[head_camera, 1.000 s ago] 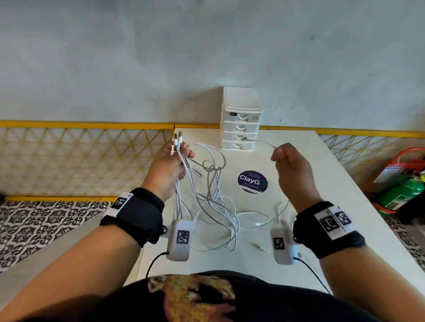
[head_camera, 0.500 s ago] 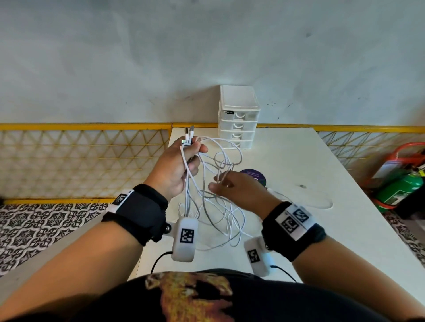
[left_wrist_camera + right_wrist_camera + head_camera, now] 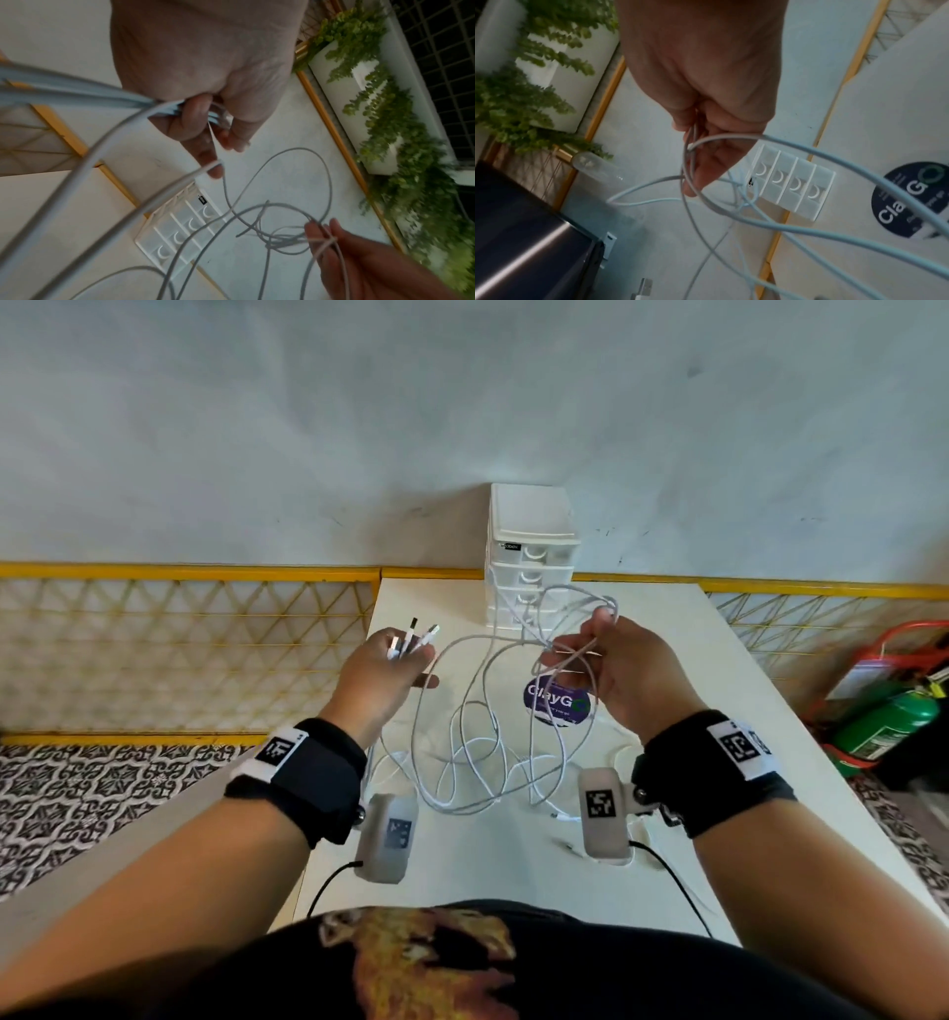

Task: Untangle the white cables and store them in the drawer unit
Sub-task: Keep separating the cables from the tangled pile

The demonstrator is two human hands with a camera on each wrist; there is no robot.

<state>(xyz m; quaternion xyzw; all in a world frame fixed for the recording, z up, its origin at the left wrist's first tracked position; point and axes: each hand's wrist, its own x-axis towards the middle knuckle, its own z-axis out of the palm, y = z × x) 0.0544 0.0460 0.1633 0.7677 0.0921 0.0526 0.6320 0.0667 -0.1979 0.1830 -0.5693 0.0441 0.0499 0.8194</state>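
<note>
White table (image 3: pixel 667 814) carries a drawer unit (image 3: pixel 531 557) at its far edge. Before the unit, tangled cables (image 3: pixel 477 737) hang between raised hands: left hand (image 3: pixel 382 677) grips the plug ends, right hand (image 3: pixel 624 677) pinches several loops.

White cables (image 3: pixel 482 726). White drawer unit (image 3: pixel 531 557) with a small black label. White worktop (image 3: pixel 719 711) bearing a dark purple round sticker (image 3: pixel 557 706) with white lettering and a green ring. Black wristbands (image 3: pixel 313 778) with white tags printed in black square code. Yellow lattice railing (image 3: pixel 179 634). Floor tiles (image 3: pixel 77 788) in black-and-white ornamental pattern. Green cylinder (image 3: pixel 883 726) in a red-orange frame. Grey wall (image 3: pixel 462 403). Green foliage (image 3: pixel 398 121) in white planters.
</note>
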